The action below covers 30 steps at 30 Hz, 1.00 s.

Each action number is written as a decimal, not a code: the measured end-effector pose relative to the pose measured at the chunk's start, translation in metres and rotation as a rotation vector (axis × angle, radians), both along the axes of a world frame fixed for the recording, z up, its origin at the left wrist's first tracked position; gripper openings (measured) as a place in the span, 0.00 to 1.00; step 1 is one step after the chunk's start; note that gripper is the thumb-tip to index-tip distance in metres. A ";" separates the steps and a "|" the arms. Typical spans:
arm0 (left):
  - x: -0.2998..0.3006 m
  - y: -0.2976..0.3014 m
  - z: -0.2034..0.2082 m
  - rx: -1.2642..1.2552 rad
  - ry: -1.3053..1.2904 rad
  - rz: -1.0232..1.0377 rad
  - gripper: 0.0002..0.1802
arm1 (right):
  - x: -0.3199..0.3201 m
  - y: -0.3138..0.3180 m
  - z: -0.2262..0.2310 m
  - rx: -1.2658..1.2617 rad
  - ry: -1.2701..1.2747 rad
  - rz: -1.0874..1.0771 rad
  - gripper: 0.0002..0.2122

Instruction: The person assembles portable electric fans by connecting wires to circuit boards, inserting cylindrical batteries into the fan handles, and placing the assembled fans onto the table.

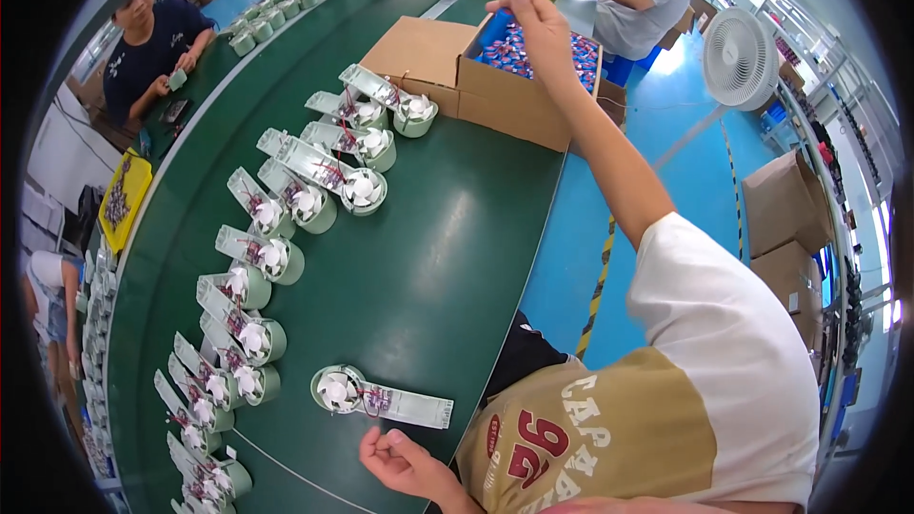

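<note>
Left hand (405,462) loosely curled, empty | near round plastic fan (337,390) | right hand (533,14) above cardboard carton (514,103), grip unclear

Tan T-shirt (657,409) with white short sleeve (709,276), red-and-white lettering (554,430), black trousers (526,352)

Fan unit (411,406), smooth pale plastic; box (509,105), matt cardboard; tabletop (428,266), smooth, faintly glossy; shirt (657,405), cloth.

The fan blades (338,390) are white, the worktop (428,295) green.
</note>
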State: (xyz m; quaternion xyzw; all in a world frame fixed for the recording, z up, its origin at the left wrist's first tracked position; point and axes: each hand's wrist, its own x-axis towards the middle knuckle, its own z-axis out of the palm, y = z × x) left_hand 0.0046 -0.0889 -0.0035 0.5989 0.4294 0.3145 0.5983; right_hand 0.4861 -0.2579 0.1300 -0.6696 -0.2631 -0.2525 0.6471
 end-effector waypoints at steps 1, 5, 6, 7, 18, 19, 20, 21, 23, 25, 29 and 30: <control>-0.001 0.000 0.001 0.086 -0.021 0.025 0.15 | -0.010 0.005 -0.003 0.052 -0.028 0.092 0.14; -0.009 -0.004 0.004 0.343 -0.064 0.067 0.12 | -0.115 0.049 -0.021 -0.112 0.564 0.895 0.15; -0.013 -0.008 0.015 0.212 -0.048 0.048 0.12 | -0.149 0.065 -0.027 -0.407 0.629 0.872 0.15; -0.002 -0.008 0.026 0.351 -0.118 -0.064 0.12 | -0.178 0.070 -0.034 -0.480 0.442 0.983 0.14; 0.005 -0.015 0.037 0.320 -0.150 -0.310 0.15 | -0.279 0.081 -0.072 -0.778 -0.371 1.118 0.09; 0.008 -0.015 0.035 0.344 -0.171 -0.258 0.15 | -0.279 0.080 -0.074 -0.802 -0.441 1.077 0.10; 0.009 -0.016 0.033 0.368 -0.192 -0.208 0.14 | -0.281 0.080 -0.076 -0.810 -0.437 1.091 0.10; 0.009 -0.016 0.032 0.358 -0.193 -0.199 0.14 | -0.282 0.080 -0.078 -0.806 -0.434 1.095 0.10; 0.009 -0.015 0.031 0.373 -0.152 -0.229 0.11 | -0.284 0.079 -0.080 -0.812 -0.429 1.108 0.11; 0.007 -0.013 0.030 0.355 -0.127 -0.235 0.10 | -0.285 0.078 -0.076 -0.856 -0.398 1.120 0.10; 0.008 -0.017 0.027 0.236 -0.146 -0.262 0.08 | -0.289 0.078 -0.075 -0.789 -0.309 1.119 0.09; 0.009 -0.018 0.028 0.233 -0.146 -0.259 0.08 | -0.288 0.079 -0.074 -0.832 -0.303 1.128 0.08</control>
